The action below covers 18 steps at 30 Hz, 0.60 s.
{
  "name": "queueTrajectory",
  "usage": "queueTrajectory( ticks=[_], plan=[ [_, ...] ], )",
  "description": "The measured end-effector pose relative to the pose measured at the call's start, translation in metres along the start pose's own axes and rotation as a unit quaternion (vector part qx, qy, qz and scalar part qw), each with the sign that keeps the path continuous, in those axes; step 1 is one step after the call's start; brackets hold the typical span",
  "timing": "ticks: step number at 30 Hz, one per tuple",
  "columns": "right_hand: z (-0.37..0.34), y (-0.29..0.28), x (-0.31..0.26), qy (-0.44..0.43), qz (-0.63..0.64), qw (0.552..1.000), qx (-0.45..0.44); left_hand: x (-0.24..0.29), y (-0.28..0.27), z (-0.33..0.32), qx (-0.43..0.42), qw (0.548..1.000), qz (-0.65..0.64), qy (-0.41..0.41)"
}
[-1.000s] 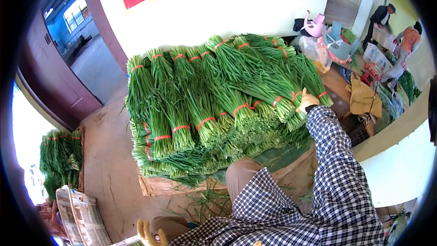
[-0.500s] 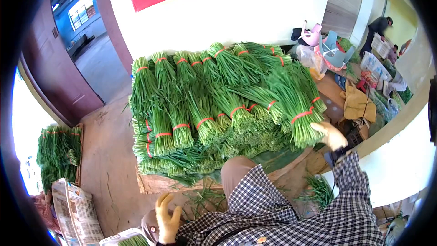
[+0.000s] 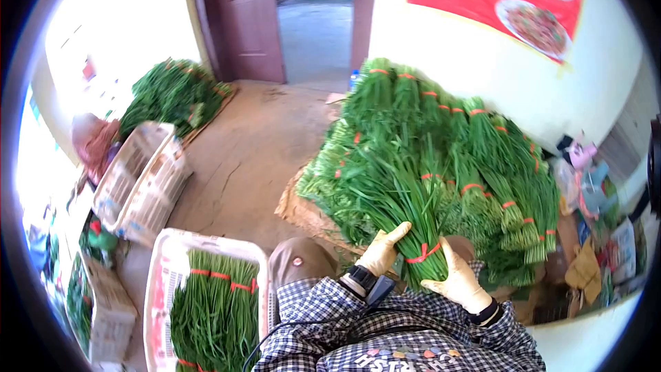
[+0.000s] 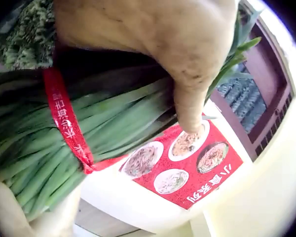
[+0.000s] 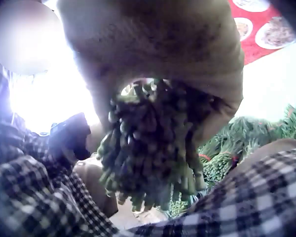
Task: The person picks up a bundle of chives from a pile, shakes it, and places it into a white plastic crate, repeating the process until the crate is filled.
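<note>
Over the person's lap, both gloved hands hold a bundle of green garlic chives [image 3: 420,234] bound by a red band [image 3: 423,255]. The left hand [image 3: 382,251] grips it from the left, just on the leafy side of the band. In the left wrist view its thumb [image 4: 190,106] curls over the leaves, and the band [image 4: 66,121] carries white lettering. At the cut end, the right hand [image 3: 463,281] clasps the bundle from the right. The right wrist view shows that hand [image 5: 158,44] wrapped round the stem ends [image 5: 148,148], which point towards the camera.
A large pile of banded chive bundles [image 3: 392,117] lies ahead on a sheet. To the left stands a white crate [image 3: 155,296] with several bundles inside. Beyond it are another pale crate [image 3: 148,193] and a second heap of greens [image 3: 172,93] near the doorway.
The right hand has lifted a bundle off the pile's right end and brought it over the lap. The left hand, earlier holding nothing, now grips it too. The head view has swung left.
</note>
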State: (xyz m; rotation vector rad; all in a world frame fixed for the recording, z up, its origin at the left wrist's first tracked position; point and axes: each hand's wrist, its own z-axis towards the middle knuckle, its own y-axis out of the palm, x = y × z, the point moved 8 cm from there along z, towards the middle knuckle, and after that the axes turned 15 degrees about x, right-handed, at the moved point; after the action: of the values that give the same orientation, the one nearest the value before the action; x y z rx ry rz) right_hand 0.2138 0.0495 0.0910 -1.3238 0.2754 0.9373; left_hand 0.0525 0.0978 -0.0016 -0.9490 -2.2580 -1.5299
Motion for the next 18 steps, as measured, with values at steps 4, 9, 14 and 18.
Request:
queueTrajectory(
  ticks=[4, 9, 14, 18],
  plan=[
    [0.023, 0.031, -0.006, -0.037, -0.023, 0.998, -0.05, 0.025, -0.049, 0.001, 0.0, 0.989, -0.124, 0.081],
    [0.058, 0.022, -0.056, -0.071, 0.014, 0.997, 0.04, 0.038, -0.082, -0.005, 0.025, 0.986, -0.108, 0.128],
    [0.086, -0.003, -0.11, -0.109, 0.049, 0.985, 0.123, 0.043, -0.08, -0.005, 0.013, 0.987, -0.056, 0.152],
    [0.11, -0.021, -0.147, -0.21, 0.019, 0.959, 0.192, 0.038, -0.071, -0.007, -0.017, 0.989, -0.027, 0.147]
  ],
)
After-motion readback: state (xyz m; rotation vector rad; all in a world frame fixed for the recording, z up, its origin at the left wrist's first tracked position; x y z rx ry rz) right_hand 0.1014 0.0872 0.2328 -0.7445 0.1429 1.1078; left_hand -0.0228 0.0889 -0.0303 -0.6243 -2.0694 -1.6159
